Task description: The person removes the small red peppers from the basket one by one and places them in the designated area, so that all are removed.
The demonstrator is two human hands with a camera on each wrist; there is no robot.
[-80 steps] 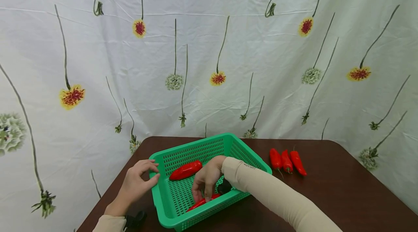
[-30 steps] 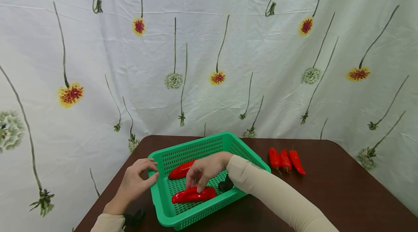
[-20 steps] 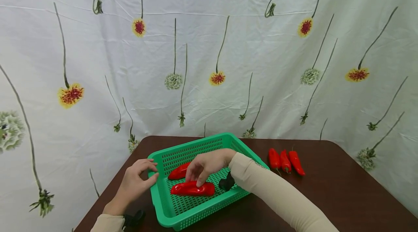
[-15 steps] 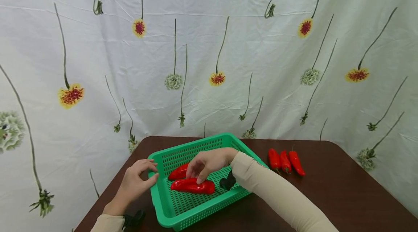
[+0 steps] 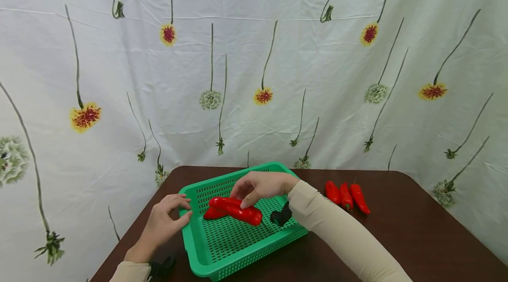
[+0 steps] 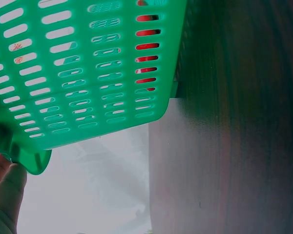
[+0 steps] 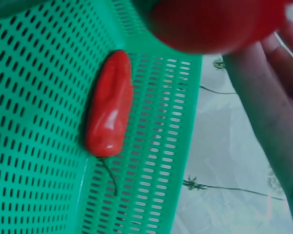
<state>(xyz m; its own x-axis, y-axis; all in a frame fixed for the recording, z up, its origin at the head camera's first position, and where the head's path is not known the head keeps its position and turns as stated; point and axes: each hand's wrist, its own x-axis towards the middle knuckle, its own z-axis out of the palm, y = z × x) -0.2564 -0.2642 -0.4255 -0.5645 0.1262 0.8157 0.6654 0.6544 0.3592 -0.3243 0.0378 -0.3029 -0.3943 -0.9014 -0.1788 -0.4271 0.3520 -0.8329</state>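
Note:
My right hand (image 5: 262, 187) pinches a red chili pepper (image 5: 238, 210) between thumb and fingers, raised above the floor of a green plastic basket (image 5: 242, 261). Its thin stem hangs to the lower right. In the right wrist view the held pepper (image 7: 210, 24) looms blurred at the top. Another red pepper (image 7: 110, 105) lies in the basket along its far side; in the head view the held one partly covers it. My left hand (image 5: 164, 222) rests with relaxed, bent fingers at the basket's left rim, and in the left wrist view its fingers (image 6: 10, 190) touch the rim from outside.
Three red peppers (image 5: 346, 196) lie side by side on the dark wooden table (image 5: 405, 224), right of the basket. Behind the table hangs a pale cloth (image 5: 337, 61) printed with flowers. A black wrist camera (image 5: 281, 215) sits under the right wrist.
My right hand took hold of the nearer pepper in the basket, lifted it, and moved it up and away from the near side. My left hand stays at the rim.

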